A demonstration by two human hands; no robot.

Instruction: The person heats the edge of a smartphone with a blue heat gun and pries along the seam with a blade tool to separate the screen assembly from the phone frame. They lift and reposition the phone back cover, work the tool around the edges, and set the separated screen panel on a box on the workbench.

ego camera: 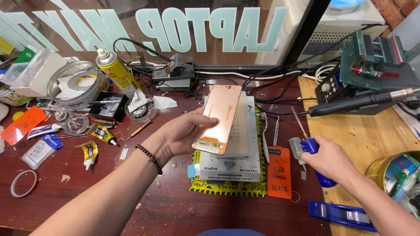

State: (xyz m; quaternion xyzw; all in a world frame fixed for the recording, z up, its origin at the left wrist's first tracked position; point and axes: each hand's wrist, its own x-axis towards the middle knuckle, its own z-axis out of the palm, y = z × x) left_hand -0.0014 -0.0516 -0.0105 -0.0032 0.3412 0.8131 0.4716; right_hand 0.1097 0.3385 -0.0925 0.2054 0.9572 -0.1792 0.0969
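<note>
My left hand [186, 131] holds a flat copper-coloured phone panel [220, 117] by its left edge, tilted up over a grey heating plate [245, 148] in the middle of the bench. A beaded bracelet sits on that wrist. My right hand [330, 158] is closed around a small blue bottle [316, 150] with a clear nozzle, low at the right, where the dark bench meets a wooden board [358, 131].
Yellow spray can [116, 71], round metal tin [74, 85], glue tubes [89, 154], tape ring [23, 183] and a glass bottle crowd the left. An orange card [279, 172], metal pry tools [265, 137], a hot-air handle [363, 102], green clamp [372, 54] and blue tape dispenser [341, 214] lie right.
</note>
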